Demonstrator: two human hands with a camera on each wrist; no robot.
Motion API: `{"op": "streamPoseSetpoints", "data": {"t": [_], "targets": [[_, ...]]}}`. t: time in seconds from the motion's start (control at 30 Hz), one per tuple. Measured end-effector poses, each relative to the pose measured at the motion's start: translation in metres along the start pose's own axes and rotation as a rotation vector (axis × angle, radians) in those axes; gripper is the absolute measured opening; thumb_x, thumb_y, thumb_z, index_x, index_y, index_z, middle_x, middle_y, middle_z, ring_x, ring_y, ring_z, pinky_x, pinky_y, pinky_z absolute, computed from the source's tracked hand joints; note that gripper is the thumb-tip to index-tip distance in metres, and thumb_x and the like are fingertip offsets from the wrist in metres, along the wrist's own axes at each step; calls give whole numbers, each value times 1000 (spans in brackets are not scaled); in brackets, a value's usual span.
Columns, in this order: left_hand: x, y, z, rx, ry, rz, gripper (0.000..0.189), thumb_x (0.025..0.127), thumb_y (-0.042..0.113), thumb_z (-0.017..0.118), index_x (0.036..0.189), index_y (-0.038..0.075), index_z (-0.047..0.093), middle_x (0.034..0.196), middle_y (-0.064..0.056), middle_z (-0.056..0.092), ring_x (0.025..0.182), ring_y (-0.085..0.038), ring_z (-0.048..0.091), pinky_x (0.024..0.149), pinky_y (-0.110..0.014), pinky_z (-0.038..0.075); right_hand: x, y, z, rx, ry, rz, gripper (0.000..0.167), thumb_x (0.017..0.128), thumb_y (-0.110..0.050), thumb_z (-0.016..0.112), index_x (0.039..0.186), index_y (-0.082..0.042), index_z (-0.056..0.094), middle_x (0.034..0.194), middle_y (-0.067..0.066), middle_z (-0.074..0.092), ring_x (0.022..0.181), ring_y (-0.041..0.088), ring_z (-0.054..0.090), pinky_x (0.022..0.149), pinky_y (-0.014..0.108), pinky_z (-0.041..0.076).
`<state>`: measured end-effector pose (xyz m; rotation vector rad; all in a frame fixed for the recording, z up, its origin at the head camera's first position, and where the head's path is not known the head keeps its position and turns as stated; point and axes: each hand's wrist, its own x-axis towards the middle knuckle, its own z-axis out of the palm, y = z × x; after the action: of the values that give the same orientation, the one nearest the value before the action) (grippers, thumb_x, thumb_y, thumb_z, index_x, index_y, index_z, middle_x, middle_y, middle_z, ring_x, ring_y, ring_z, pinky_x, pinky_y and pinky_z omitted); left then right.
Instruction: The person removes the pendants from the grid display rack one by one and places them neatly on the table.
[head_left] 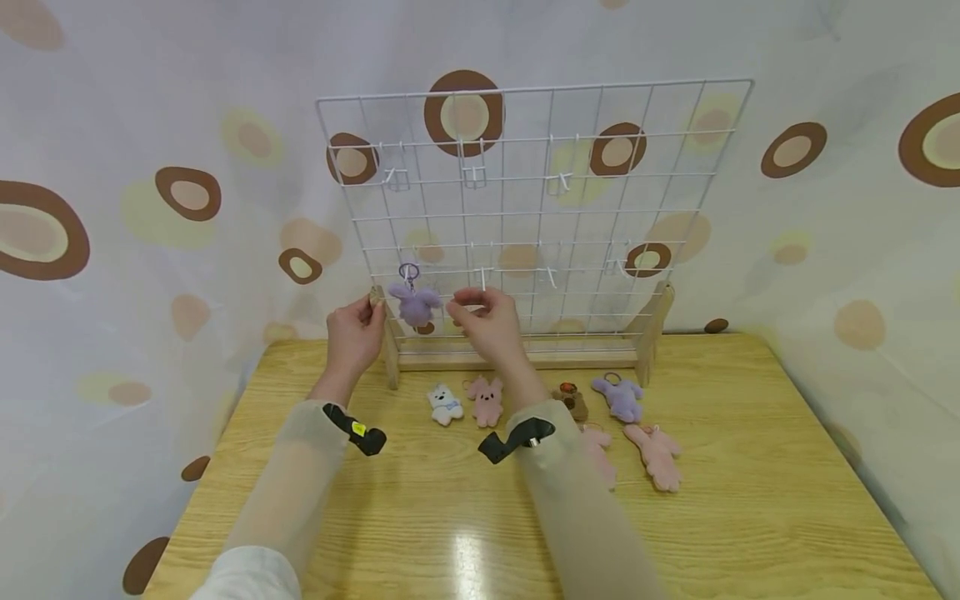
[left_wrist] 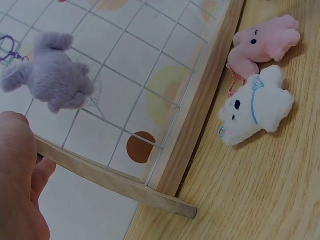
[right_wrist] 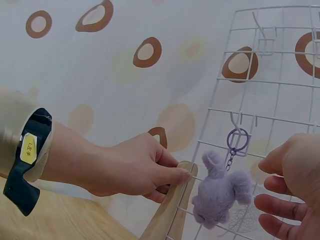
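A purple plush keychain [head_left: 416,308] hangs by its purple ring [right_wrist: 238,139] from a lower-left hook of the white wire grid rack [head_left: 510,212]. My left hand [head_left: 354,337] pinches the top of the rack's left wooden post [right_wrist: 172,202], thumb in front and fingers behind. Just right of the hanging plush is my right hand [head_left: 491,325], its fingers loosely bent and nothing between them; the right wrist view shows these fingertips [right_wrist: 270,205] apart from the plush. In the left wrist view, the plush [left_wrist: 57,75] hangs beyond my left hand [left_wrist: 20,175].
On the wooden table [head_left: 420,517] before the rack lie a white plush [head_left: 446,406] and a pink plush [head_left: 487,402]. Farther right are a brown plush [head_left: 572,404], a purple plush [head_left: 621,397] and two pink ones, one partly behind my right sleeve [head_left: 577,492]. Several bare hooks [head_left: 558,182] project from the grid.
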<state>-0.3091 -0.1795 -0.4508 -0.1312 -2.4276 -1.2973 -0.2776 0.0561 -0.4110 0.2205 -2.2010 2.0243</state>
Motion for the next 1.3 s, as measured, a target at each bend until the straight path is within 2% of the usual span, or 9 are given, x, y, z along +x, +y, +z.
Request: {"op": "streamPoseSetpoints", "data": {"t": [0.23,0.43,0.53,0.73,0.83,0.97,1.1,1.2,1.3], "targets": [[0,0,1,-10,10,16,34,108,16,62,134,-6,68,117,-22,74,105,-26,74,82,-41,61,7,3,18,22,11,11,18,100,-12,75,114,0,73,111,10,73,88,32,72,79,46,60],[1,0,1,-28,14,34,33,108,14,62,133,-7,69,117,-23,74,108,-28,74,84,-42,60,12,0,30,37,49,9,18,99,-11,77,112,1,74,111,10,72,92,40,72,67,27,56],[1,0,1,-35,17,43,32,108,12,62,133,-7,69,117,-23,74,108,-29,74,84,-39,60,15,-2,36,50,70,10,18,98,-9,77,111,2,74,109,12,72,93,43,71,63,24,53],[1,0,1,-29,27,51,32,108,13,62,133,-6,70,117,-22,74,107,-27,74,75,-21,56,19,-5,47,78,64,-22,20,97,-3,75,113,8,71,106,14,71,85,43,71,56,27,56],[1,0,1,-35,22,51,32,108,13,62,133,-6,69,119,-22,73,108,-27,73,75,-21,56,21,-9,52,90,56,-54,22,96,-1,73,115,11,70,100,20,71,82,49,70,51,31,58],[1,2,1,-42,13,46,33,108,15,62,134,-6,69,120,-22,73,110,-27,73,81,-34,60,23,-14,56,60,86,-67,22,95,-1,74,115,7,72,100,19,72,79,36,70,54,37,60],[1,1,2,-41,15,35,34,108,15,62,134,-5,69,121,-22,72,112,-27,72,86,-42,60,25,-17,57,53,104,-56,24,94,0,74,118,4,72,112,14,74,81,21,68,62,48,62],[2,-1,2,-34,17,30,34,108,14,62,135,-5,68,122,-22,72,113,-27,72,85,-43,60,25,-17,58,61,93,-48,27,94,1,74,121,5,71,113,15,74,78,19,68,62,49,62],[2,-3,3,-34,16,28,34,108,14,61,136,-6,68,122,-22,72,113,-29,72,85,-42,60,25,-18,58,76,77,-35,28,94,1,74,121,5,71,111,15,72,74,18,67,56,44,61]]}}
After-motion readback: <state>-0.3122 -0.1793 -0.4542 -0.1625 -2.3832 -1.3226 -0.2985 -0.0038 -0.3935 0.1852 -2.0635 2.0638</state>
